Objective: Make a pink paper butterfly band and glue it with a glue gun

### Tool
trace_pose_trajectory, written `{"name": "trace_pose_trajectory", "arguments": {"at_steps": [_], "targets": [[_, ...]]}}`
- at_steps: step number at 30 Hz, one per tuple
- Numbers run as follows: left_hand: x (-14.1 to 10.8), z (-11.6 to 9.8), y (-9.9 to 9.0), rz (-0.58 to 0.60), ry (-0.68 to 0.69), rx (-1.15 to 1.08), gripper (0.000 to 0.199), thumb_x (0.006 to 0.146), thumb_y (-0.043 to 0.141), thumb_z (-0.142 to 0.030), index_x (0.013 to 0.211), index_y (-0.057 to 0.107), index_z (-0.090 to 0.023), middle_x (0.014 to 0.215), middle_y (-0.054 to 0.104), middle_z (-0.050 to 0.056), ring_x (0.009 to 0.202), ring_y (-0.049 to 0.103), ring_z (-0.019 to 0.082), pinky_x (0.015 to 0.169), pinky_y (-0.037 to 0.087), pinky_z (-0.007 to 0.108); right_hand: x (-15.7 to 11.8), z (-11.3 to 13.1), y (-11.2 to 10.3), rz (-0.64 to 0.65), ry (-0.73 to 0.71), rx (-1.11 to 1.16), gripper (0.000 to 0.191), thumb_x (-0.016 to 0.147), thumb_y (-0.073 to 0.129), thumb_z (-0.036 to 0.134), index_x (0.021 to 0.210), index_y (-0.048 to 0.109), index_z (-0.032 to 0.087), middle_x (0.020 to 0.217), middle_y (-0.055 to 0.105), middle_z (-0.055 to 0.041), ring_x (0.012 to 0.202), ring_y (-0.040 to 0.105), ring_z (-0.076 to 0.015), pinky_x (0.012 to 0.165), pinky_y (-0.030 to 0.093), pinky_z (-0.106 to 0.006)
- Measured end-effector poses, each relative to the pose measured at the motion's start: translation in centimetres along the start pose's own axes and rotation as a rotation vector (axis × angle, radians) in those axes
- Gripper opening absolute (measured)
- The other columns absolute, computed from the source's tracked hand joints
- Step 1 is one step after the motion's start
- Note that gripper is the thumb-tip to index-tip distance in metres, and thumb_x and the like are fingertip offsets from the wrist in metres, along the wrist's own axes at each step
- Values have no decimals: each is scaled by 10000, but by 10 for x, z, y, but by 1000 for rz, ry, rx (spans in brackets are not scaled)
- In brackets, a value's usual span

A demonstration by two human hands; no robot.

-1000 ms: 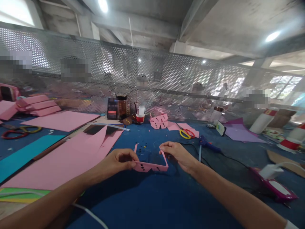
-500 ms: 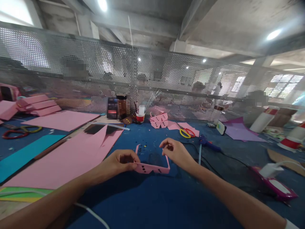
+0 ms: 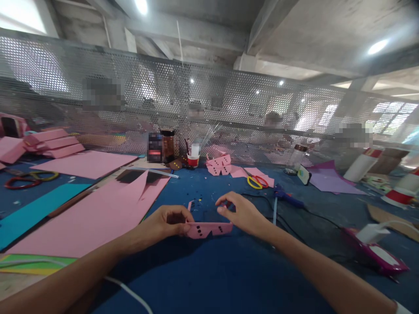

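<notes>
A pair of pink paper glasses point(image 3: 209, 230) with small dark squares on its front is held upright just over the blue table. My left hand point(image 3: 172, 221) pinches its left corner between thumb and fingers, and the left temple strip point(image 3: 190, 206) sticks up behind the fingertips. My right hand point(image 3: 241, 213) hovers at the right end of the glasses, its thumb and index finger curved with a gap between them. That hand hides most of the right temple, so whether it touches it is unclear.
Yellow-and-red scissors point(image 3: 257, 182), a blue glue gun point(image 3: 288, 196) with its cord, and more pink paper glasses point(image 3: 218, 165) lie beyond my hands. Pink sheets point(image 3: 98, 218) cover the left side. A purple power strip point(image 3: 379, 253) is at right; a perforated metal screen point(image 3: 229, 100) stands behind.
My right hand has shifted slightly left and its fingers have loosened. The glasses have turned a little, their front facing me more squarely. My left hand keeps its hold.
</notes>
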State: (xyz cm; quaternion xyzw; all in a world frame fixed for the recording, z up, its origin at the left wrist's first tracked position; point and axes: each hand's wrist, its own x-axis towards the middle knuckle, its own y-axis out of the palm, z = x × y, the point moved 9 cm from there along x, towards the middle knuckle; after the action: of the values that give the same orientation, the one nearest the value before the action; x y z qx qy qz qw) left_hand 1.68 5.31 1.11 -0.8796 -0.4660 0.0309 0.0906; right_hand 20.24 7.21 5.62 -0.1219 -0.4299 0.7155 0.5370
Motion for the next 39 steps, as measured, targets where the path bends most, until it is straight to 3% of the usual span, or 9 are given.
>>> {"name": "trace_pose_trajectory", "arguments": {"at_steps": [4, 8, 11, 14, 19, 23, 27, 31, 39], "targets": [[2, -1, -4, -39, -10, -31, 187, 796, 733, -349, 872, 703, -181, 790, 698, 22, 701, 604, 142, 661, 474, 259, -3, 21, -16, -101, -154, -17, 113, 910, 588, 226, 905, 700, 240, 999, 691, -29, 977, 579, -193, 920, 407, -359], [3, 0, -7, -66, -23, -51, 195, 790, 738, -353, 866, 700, -177, 771, 694, 16, 685, 597, 140, 654, 477, 256, -9, 39, -7, 10, -220, 24, 124, 919, 605, 250, 854, 710, 249, 933, 714, -11, 917, 596, -183, 883, 417, -343], [3, 1, -7, -59, -20, -37, 200, 795, 732, -354, 880, 702, -175, 802, 695, 25, 720, 607, 151, 676, 489, 264, -14, 45, 2, 45, -225, -8, 90, 898, 634, 245, 928, 716, 264, 962, 719, -3, 944, 590, -191, 869, 410, -342], [3, 3, -6, -43, -21, -42, 199, 797, 732, -350, 885, 699, -174, 812, 695, 26, 722, 608, 147, 678, 491, 262, -18, 47, 10, 44, -242, -66, 139, 868, 668, 231, 998, 707, 264, 976, 716, -9, 958, 580, -201, 856, 402, -344], [3, 4, -2, 3, -14, -41, 172, 802, 733, -337, 880, 694, -189, 789, 677, 2, 708, 602, 131, 680, 481, 256, -20, 47, 17, 49, -247, -105, 45, 858, 687, 234, 891, 712, 251, 907, 714, -6, 894, 588, -188, 827, 376, -347], [1, -1, -5, -35, -54, -62, 338, 797, 728, -377, 1096, 664, -233, 801, 661, 2, 735, 623, 167, 702, 502, 306, -19, 47, 15, 26, -244, -108, 63, 833, 696, 185, 857, 700, 243, 877, 710, 5, 865, 585, -179, 807, 362, -344], [-4, -14, -8, -84, -81, -109, 429, 867, 642, -409, 1264, 583, -257, 970, 697, 59, 875, 641, 209, 783, 503, 346, -19, 46, 10, 0, -234, -115, 80, 854, 656, 179, 814, 692, 239, 795, 695, 0, 807, 567, -177, 778, 360, -344], [-6, -19, -13, -123, -92, -221, 568, 863, 660, -367, 1390, 466, -286, 1034, 686, 76, 881, 632, 204, 805, 499, 358, -19, 45, 7, -23, -230, -100, 90, 858, 650, 178, 811, 689, 244, 767, 690, 9, 798, 561, -176, 778, 357, -344], [-5, -6, -14, -120, -146, -392, 513, 826, 714, -317, 1309, 553, -257, 920, 659, 19, 811, 612, 143, 745, 498, 265, -19, 47, 9, -20, -238, -97, 99, 858, 650, 179, 788, 680, 242, 769, 685, 2, 796, 558, -182, 773, 359, -346]]}}
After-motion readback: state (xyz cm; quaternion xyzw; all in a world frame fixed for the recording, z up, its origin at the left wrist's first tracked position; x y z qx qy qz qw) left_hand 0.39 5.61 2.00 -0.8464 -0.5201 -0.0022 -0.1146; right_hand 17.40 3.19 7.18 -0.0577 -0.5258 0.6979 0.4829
